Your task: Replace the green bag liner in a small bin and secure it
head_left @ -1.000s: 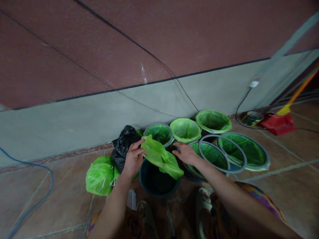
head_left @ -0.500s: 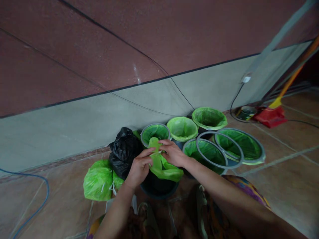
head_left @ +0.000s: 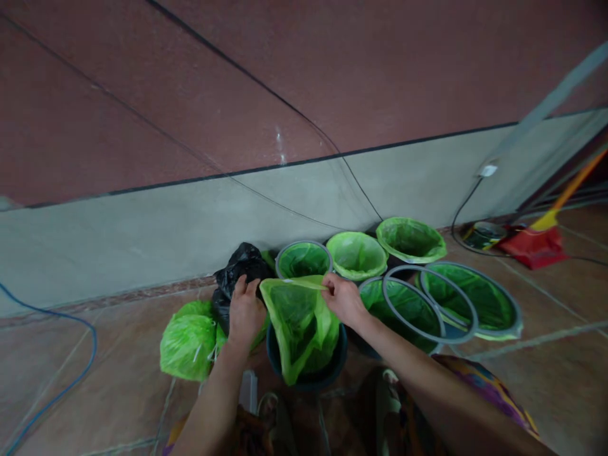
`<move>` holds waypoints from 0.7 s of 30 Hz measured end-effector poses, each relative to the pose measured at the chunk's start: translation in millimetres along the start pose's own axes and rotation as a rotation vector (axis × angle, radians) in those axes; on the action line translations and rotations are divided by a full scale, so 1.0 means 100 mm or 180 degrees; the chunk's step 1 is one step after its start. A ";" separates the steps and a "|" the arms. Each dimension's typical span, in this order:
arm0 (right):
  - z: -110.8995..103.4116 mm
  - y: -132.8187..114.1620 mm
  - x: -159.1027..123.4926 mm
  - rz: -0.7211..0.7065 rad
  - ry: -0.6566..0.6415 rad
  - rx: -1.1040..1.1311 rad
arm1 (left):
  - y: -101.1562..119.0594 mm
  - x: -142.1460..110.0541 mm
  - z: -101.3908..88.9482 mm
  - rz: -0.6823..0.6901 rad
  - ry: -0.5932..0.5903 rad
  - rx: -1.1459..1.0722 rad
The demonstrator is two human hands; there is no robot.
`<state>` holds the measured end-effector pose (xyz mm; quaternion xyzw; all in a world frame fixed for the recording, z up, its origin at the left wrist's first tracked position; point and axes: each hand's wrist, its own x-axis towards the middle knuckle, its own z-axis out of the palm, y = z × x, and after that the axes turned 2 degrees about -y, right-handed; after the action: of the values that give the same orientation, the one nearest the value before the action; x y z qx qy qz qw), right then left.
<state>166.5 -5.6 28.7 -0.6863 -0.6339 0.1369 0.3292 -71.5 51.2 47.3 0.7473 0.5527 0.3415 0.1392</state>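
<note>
A green bin liner (head_left: 304, 329) hangs opened out over a dark bucket (head_left: 339, 364) at my feet, its lower part inside the bucket. My right hand (head_left: 344, 297) pinches the liner's upper right rim. Beside the upper left corner of the liner is my left hand (head_left: 247, 310), its fingers raised and apart; whether it touches the plastic is hard to make out. Behind that hand sits a knotted black bag (head_left: 244, 256). A stuffed bright green bag (head_left: 187, 342) lies further left.
Several bins with green liners stand along the wall, including one green-lined bin (head_left: 356, 253). A loose grey ring (head_left: 387, 297) rests across two bins at right. A red dustpan (head_left: 534, 247) and a blue cable (head_left: 95, 342) lie on the tiled floor.
The liner was bunched between both hands and is now spread wide over the bucket. My left hand has moved left and away from the right one. The view has shifted slightly.
</note>
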 end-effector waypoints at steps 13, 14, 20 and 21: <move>0.19 -0.39 -0.36 -0.1054 -0.0817 0.1004 | 0.54 -0.24 0.54 -0.2441 -0.1210 -0.3889; 0.15 -0.36 -0.33 -0.0953 -0.0664 0.1030 | 0.51 -0.21 0.52 -0.2447 -0.1091 -0.4004; -0.07 0.01 -0.06 0.0080 0.0302 0.1129 | 0.40 -0.03 0.33 -0.2501 -0.0897 -0.4584; -0.08 0.06 -0.03 0.0211 0.0290 0.1184 | 0.40 -0.02 0.32 -0.2501 -0.0874 -0.4590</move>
<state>175.2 -10.8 30.3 -0.6396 -0.5592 0.2313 0.4740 -21.9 40.8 46.9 0.2626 0.3971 0.4442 0.7590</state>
